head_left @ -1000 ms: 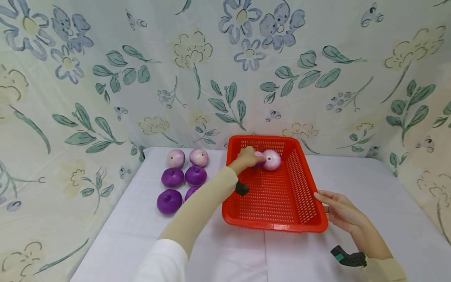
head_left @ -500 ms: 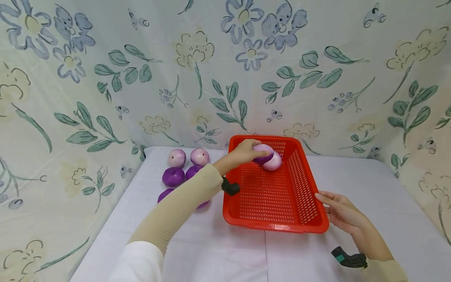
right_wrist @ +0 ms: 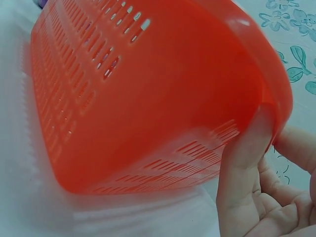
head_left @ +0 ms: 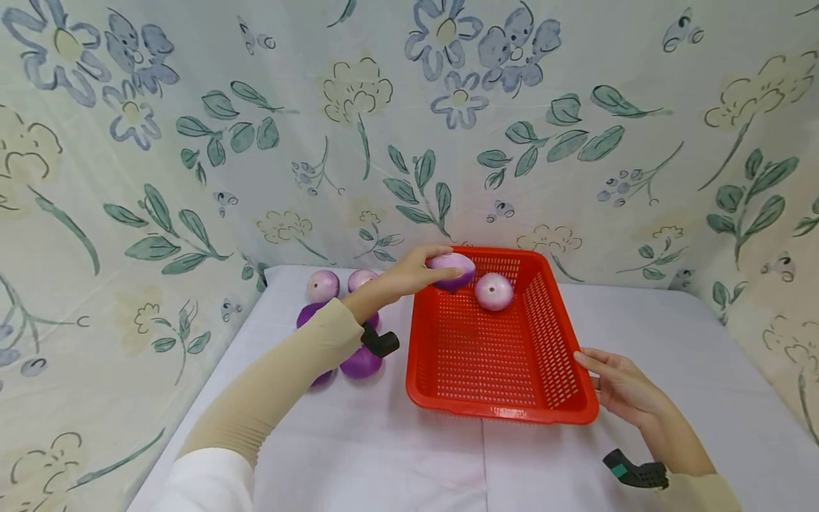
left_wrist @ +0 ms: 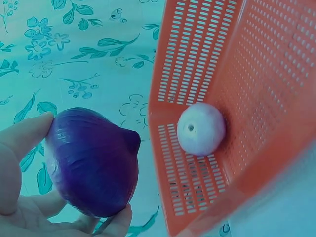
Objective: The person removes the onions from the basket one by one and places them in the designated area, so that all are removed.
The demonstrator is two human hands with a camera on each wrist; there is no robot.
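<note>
My left hand (head_left: 412,274) grips a purple onion (head_left: 454,272) over the far left corner of a red plastic basket (head_left: 502,411). In the left wrist view, thumb and fingers are curled round the dark onion (left_wrist: 94,160), which hangs apart from the basket's wall. A paler onion (head_left: 494,291) sits on the basket floor near its far end. On the basket's right side, my right hand (head_left: 623,387) pinches the rim. The right wrist view has the thumb against the basket wall (right_wrist: 163,74) and a finger at the rim's other side.
Left of the basket, several onions stand in rows on the white tablecloth (head_left: 422,462), two pale ones (head_left: 323,285) at the back and purple ones (head_left: 361,363) nearer, partly hidden by the left arm. A floral curtain (head_left: 307,142) hangs behind the table.
My left hand has lifted the purple onion from beside the pale one in the basket and carried it left towards the rim. The right hand and the basket have stayed put.
</note>
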